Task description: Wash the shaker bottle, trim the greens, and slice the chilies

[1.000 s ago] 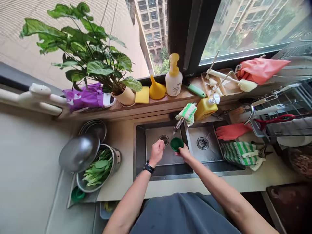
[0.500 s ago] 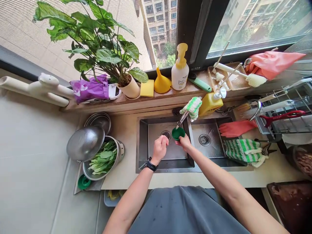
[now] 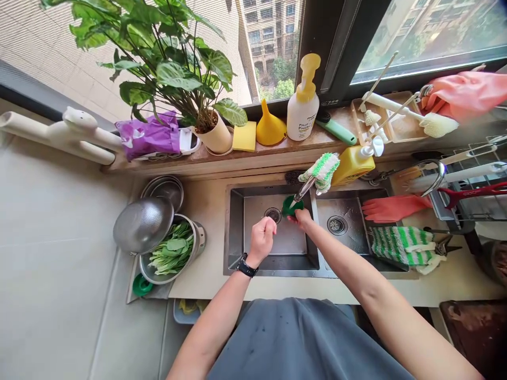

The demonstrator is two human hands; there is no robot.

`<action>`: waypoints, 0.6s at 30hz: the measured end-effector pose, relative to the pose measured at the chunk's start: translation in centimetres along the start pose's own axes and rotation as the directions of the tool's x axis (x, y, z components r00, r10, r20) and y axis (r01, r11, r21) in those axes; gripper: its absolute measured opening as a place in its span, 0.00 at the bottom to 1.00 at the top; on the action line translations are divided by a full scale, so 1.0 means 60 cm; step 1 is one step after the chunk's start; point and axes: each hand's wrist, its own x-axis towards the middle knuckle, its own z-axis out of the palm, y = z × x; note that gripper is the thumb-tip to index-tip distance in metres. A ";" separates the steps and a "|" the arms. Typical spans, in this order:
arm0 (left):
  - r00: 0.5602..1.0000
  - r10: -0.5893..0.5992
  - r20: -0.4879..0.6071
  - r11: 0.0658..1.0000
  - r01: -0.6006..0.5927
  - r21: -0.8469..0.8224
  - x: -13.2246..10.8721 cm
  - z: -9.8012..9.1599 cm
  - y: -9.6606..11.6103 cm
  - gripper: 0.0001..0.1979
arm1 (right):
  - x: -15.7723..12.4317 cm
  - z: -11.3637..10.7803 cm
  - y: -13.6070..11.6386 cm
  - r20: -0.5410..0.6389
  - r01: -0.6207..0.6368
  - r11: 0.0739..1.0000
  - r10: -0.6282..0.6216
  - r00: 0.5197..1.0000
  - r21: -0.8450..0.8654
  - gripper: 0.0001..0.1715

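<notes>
My right hand (image 3: 301, 218) grips a small green cup (image 3: 288, 206) over the left basin of the steel sink (image 3: 291, 244). The tip of the faucet (image 3: 304, 191) reaches down over the cup's mouth; whether water runs I cannot tell. A green-and-white striped cloth (image 3: 322, 171) is draped on the faucet's upper part. To the left of the cup, my left hand (image 3: 262, 238) is curled into a fist above the same basin, and whatever lies inside it is hidden. A black watch (image 3: 247, 266) circles the left wrist.
Left of the sink, a pot (image 3: 195, 245) holds leafy greens (image 3: 172, 254) beside metal strainers (image 3: 143, 226). Pink gloves (image 3: 390, 209) and a striped cloth (image 3: 402, 245) lie by the right basin. A soap bottle (image 3: 303, 113), yellow funnel (image 3: 270, 129) and potted plant (image 3: 216, 138) line the sill.
My right hand has moved the green cup in under the faucet tip, and its mouth shows less. My left hand stays in a fist. The whole view has shifted slightly.
</notes>
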 end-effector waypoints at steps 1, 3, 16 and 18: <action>1.000 0.001 0.001 1.000 -0.001 0.003 0.000 -0.001 -0.001 0.24 | 0.002 0.000 -0.001 -0.001 0.008 1.000 -0.008 1.000 -0.009 0.21; 1.000 0.001 0.002 1.000 -0.001 0.002 0.001 -0.002 -0.003 0.24 | 0.004 -0.003 -0.002 0.007 0.013 1.000 -0.013 1.000 -0.025 0.21; 0.999 -0.037 0.015 0.999 0.037 0.007 0.009 0.005 -0.022 0.23 | -0.041 -0.028 0.000 0.084 0.020 0.984 -0.005 0.996 -0.177 0.15; 0.996 -0.093 -0.005 0.995 0.093 -0.019 0.011 0.014 -0.048 0.19 | -0.067 -0.032 0.007 0.122 0.051 0.972 -0.024 0.992 -0.231 0.15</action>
